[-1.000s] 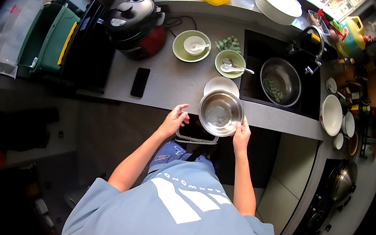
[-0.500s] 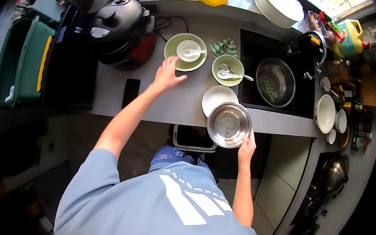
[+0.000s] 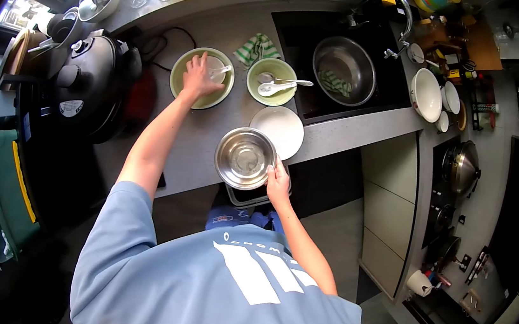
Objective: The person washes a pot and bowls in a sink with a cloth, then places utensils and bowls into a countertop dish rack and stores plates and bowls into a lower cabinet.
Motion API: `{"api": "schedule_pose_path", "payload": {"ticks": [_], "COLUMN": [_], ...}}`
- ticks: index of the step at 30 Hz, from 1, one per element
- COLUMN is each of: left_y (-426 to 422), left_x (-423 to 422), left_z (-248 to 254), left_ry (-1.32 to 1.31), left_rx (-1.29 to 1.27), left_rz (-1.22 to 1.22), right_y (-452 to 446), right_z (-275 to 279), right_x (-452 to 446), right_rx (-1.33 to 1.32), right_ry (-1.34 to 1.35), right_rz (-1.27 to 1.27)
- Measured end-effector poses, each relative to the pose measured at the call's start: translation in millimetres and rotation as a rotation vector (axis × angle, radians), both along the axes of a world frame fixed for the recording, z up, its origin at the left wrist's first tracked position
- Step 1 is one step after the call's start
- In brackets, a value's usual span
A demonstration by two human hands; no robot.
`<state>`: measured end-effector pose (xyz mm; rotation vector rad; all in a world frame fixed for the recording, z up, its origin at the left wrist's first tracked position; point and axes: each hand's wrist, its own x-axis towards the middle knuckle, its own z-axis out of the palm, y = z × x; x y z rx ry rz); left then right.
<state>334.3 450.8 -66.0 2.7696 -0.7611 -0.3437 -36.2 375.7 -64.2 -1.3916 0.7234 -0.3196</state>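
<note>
My right hand (image 3: pixel 278 180) grips the rim of a round steel bowl (image 3: pixel 245 158), held level over the counter's front edge. My left hand (image 3: pixel 198 78) reaches over the left green bowl (image 3: pixel 178 91), its fingers spread at the small white bowl (image 3: pixel 216 66) and white spoon inside; whether they touch is hidden. Beside it stands another green bowl (image 3: pixel 261 68) holding a metal spoon (image 3: pixel 294 81) and a white spoon (image 3: pixel 275 89). A white plate (image 3: pixel 283 130) lies just behind the steel bowl.
The black sink (image 3: pixel 298 45) holds a steel basin (image 3: pixel 362 57) with a striped cloth. Another striped cloth (image 3: pixel 257 49) lies near the green bowls. A black cooker (image 3: pixel 93 79) stands at the left. Bowls (image 3: pixel 426 95) line the right counter, and a bin (image 3: pixel 239 197) stands below the edge.
My left hand has moved from beside the steel bowl up to the left green bowl. My right hand still holds the steel bowl. The view has turned and shifted.
</note>
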Motion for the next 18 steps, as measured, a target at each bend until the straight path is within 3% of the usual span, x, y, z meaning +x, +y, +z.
{"api": "schedule_pose_path", "payload": {"ticks": [1,3,9,12,16,18], "left_y": [-1.0,2.0,27.7,39.8,50.4,54.4], "left_x": [-0.4,-2.4,-29.7,-56.0,-95.9,-115.4], "left_z": [4.3,14.2,67.7,89.3,101.6,105.4], "left_ry": [-0.005,-0.002,-0.070,-0.017,-0.004,0.016], "left_rx": [-0.012,-0.015,-0.132,-0.157,-0.213,-0.242], "left_rz": [-0.010,-0.020,-0.117,-0.177,-0.250,-0.281], "right_y": [4.7,15.5,26.3,25.4,22.8,15.6], "right_z": [-1.5,-5.8,-26.9,-17.9,-29.6,-35.6], "right_x": [6.1,22.7,43.6,52.4,50.8,45.9], "right_rx": [0.057,-0.081,-0.233,-0.156,-0.167,-0.422], "right_ry": [0.069,0.010,0.208,0.372,0.337,0.307], "right_rz": [0.035,0.032,0.105,0.140,0.153,0.177]}}
